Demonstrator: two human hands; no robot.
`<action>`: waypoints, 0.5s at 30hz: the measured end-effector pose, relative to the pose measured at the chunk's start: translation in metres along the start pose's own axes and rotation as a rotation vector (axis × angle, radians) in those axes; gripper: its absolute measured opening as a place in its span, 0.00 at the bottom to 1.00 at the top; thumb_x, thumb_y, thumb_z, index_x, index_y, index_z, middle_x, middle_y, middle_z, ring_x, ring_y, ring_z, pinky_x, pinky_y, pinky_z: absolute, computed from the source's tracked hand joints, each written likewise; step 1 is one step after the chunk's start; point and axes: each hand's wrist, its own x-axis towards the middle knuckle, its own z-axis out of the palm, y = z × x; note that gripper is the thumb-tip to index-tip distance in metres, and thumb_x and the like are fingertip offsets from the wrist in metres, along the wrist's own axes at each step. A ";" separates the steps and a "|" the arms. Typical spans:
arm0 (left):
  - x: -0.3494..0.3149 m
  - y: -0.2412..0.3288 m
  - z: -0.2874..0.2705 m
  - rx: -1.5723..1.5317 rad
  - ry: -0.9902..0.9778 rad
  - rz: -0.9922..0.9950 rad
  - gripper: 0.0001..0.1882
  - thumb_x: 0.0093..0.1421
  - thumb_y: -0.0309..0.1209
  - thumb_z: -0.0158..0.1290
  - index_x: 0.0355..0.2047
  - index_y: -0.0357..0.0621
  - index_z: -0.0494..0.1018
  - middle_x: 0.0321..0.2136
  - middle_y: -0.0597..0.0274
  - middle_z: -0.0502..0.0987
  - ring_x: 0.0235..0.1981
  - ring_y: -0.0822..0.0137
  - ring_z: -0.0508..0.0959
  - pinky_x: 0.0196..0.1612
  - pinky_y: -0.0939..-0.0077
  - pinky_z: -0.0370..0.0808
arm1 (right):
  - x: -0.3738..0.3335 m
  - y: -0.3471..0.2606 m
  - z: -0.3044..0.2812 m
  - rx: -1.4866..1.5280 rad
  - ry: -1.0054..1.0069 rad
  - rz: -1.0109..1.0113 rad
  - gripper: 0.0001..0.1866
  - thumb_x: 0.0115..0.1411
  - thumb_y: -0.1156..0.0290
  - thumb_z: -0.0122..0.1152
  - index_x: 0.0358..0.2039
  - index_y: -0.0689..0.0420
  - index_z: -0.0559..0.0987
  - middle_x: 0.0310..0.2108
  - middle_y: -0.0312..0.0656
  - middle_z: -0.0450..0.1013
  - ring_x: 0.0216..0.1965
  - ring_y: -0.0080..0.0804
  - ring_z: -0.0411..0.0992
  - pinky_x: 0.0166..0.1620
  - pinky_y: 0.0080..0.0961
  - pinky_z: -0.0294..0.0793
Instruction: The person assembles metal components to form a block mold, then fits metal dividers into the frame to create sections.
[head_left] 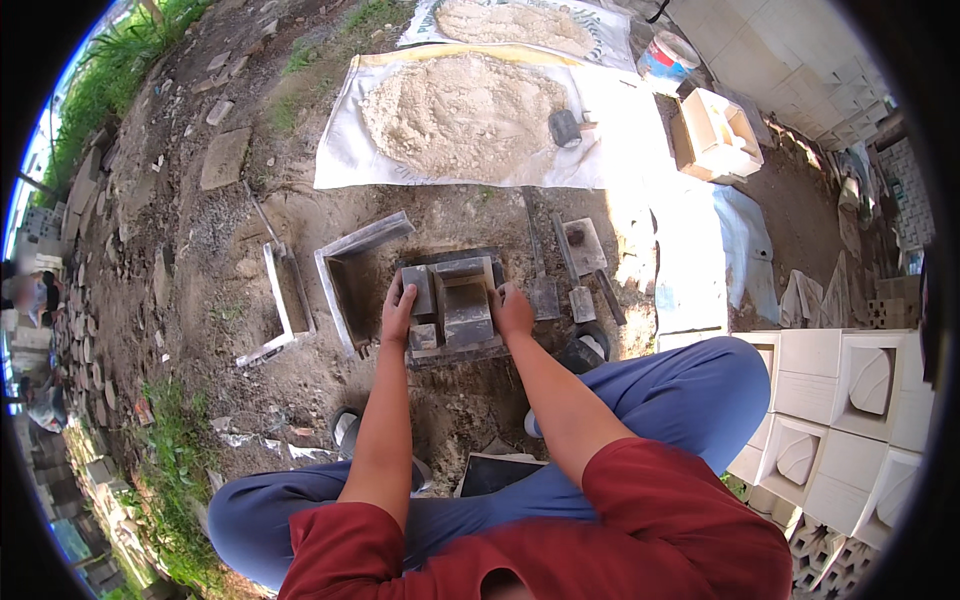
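Observation:
Between my hands, low over the ground, is a grey metal block mould (468, 308) with a boxy hollow in its middle and smaller blocks along its left side. My left hand (397, 310) is closed on its left edge, with the thumb over the grey block there. On the opposite edge, the fingers of my right hand (513, 310) are curled round the side, partly hidden. Beneath the mould lies a dark base plate (460, 357). Just left stands an angled metal mould frame (340, 285); farther left lies a second, narrower frame (290, 300).
Metal bars and a long-handled tool (540, 290) lie to the right. Beyond, pale powder (465, 115) is heaped on white sacks, with a dark-headed tool (565, 129) on it. A cream block (718, 135) and a bucket (668, 60) stand far right; cream patterned blocks (808, 360) are stacked near right.

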 end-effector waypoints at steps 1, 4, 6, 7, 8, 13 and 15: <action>-0.004 -0.003 -0.003 0.003 -0.002 -0.003 0.34 0.68 0.41 0.55 0.68 0.35 0.61 0.61 0.57 0.70 0.60 0.67 0.70 0.63 0.75 0.64 | -0.007 0.002 -0.002 0.001 0.000 0.005 0.15 0.65 0.54 0.59 0.35 0.53 0.77 0.35 0.49 0.77 0.38 0.54 0.76 0.38 0.49 0.72; -0.006 -0.008 -0.049 0.233 0.394 0.138 0.31 0.70 0.50 0.48 0.55 0.31 0.73 0.51 0.49 0.79 0.51 0.63 0.77 0.55 0.69 0.70 | -0.031 -0.028 0.002 0.059 0.075 -0.034 0.14 0.63 0.58 0.62 0.37 0.56 0.76 0.41 0.52 0.74 0.44 0.55 0.74 0.43 0.48 0.72; -0.007 -0.018 -0.025 0.427 0.356 0.058 0.30 0.70 0.52 0.47 0.49 0.31 0.76 0.44 0.47 0.81 0.45 0.59 0.79 0.51 0.66 0.72 | -0.027 0.000 0.000 0.001 0.312 -0.060 0.15 0.61 0.62 0.63 0.39 0.61 0.75 0.43 0.54 0.71 0.47 0.57 0.71 0.47 0.49 0.71; -0.008 -0.019 -0.013 0.637 0.342 -0.014 0.31 0.70 0.53 0.46 0.43 0.31 0.80 0.37 0.44 0.82 0.40 0.55 0.81 0.47 0.64 0.73 | -0.024 0.009 -0.002 -0.008 0.319 -0.056 0.15 0.61 0.62 0.63 0.39 0.61 0.75 0.43 0.54 0.71 0.47 0.57 0.71 0.47 0.49 0.71; -0.006 -0.019 0.000 0.785 0.412 -0.059 0.35 0.70 0.57 0.42 0.35 0.32 0.81 0.29 0.40 0.81 0.35 0.46 0.81 0.44 0.58 0.74 | -0.022 0.017 -0.004 -0.081 0.213 -0.013 0.15 0.62 0.63 0.62 0.40 0.61 0.75 0.43 0.54 0.71 0.47 0.57 0.70 0.48 0.48 0.71; 0.003 -0.013 -0.007 0.609 0.620 -0.137 0.42 0.69 0.62 0.35 0.34 0.31 0.81 0.32 0.37 0.81 0.36 0.39 0.79 0.45 0.50 0.72 | -0.032 0.008 0.005 -0.123 0.175 0.000 0.12 0.61 0.66 0.62 0.37 0.63 0.76 0.39 0.54 0.72 0.45 0.57 0.71 0.48 0.49 0.70; 0.005 -0.015 -0.008 0.580 0.655 -0.214 0.41 0.69 0.61 0.37 0.35 0.30 0.81 0.33 0.35 0.81 0.37 0.39 0.78 0.45 0.51 0.71 | -0.034 0.008 0.005 -0.033 0.170 0.054 0.10 0.61 0.68 0.62 0.36 0.63 0.77 0.39 0.54 0.72 0.44 0.56 0.71 0.47 0.48 0.70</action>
